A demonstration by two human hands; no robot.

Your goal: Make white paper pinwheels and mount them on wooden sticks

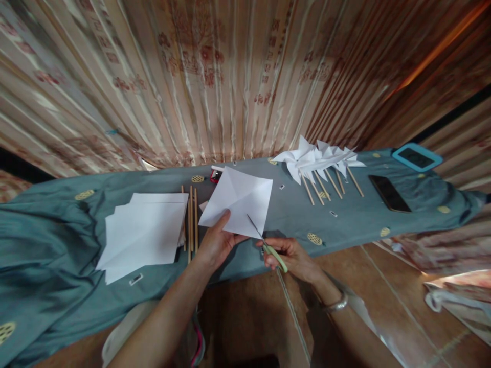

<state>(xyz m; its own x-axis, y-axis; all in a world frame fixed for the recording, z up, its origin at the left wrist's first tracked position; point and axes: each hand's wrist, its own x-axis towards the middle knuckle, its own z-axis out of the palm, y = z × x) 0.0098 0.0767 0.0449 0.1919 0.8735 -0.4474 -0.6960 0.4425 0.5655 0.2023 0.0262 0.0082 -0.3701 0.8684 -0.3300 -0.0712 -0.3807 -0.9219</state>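
My left hand [220, 240] grips a creased square sheet of white paper [245, 199] by its near edge, thumb on top and fingers beneath. In my right hand [289, 255] is a pair of scissors with light green handles [275, 257]. One dark blade lies over the paper near its closest corner, pointing up and left; the other blade is hidden, apparently under the sheet. Left of the paper, several thin wooden sticks [191, 217] lie side by side. Beyond them rests a stack of white paper sheets [148, 230].
Several white paper pinwheels on sticks [307, 161] lie at the back right. Farther right are a dark phone [389, 193] and a blue-framed tablet [417, 156]. A grey-green cloth [245, 260] covers the table, and a patterned curtain [230, 76] hangs behind it.
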